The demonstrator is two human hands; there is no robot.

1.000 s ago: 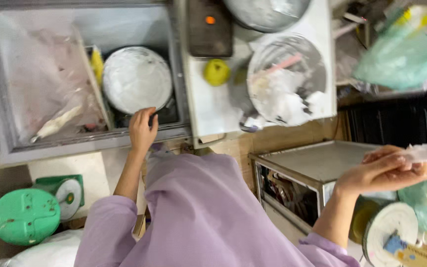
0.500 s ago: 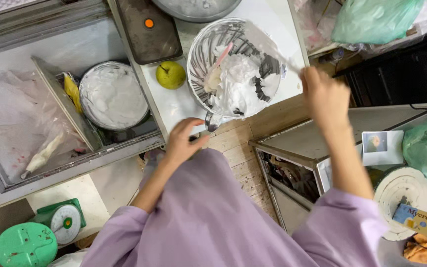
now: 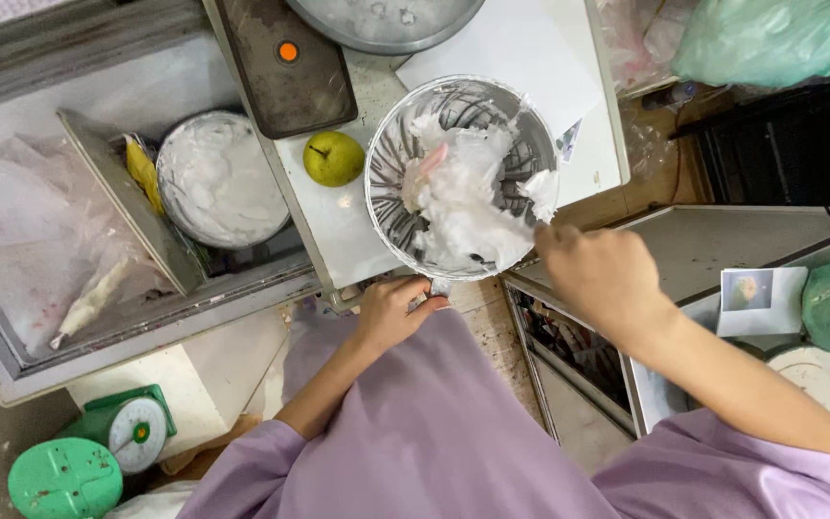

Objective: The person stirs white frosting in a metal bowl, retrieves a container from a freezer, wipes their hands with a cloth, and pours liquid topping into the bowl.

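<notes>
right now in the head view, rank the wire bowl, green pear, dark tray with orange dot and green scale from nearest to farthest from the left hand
From the left hand at the counter edge:
1. Wire bowl, just above it; the fingers are at the bowl's base.
2. Green pear, up and a little left on the white counter.
3. Dark tray with orange dot, farther up at the top.
4. Green scale, down at lower left on the floor, about as far as the tray; too close to call.

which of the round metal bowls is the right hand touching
The wire-sided bowl of white lumps at the counter edge; the right hand is at its rim. The freezer bowl and top basin sit untouched.
</notes>
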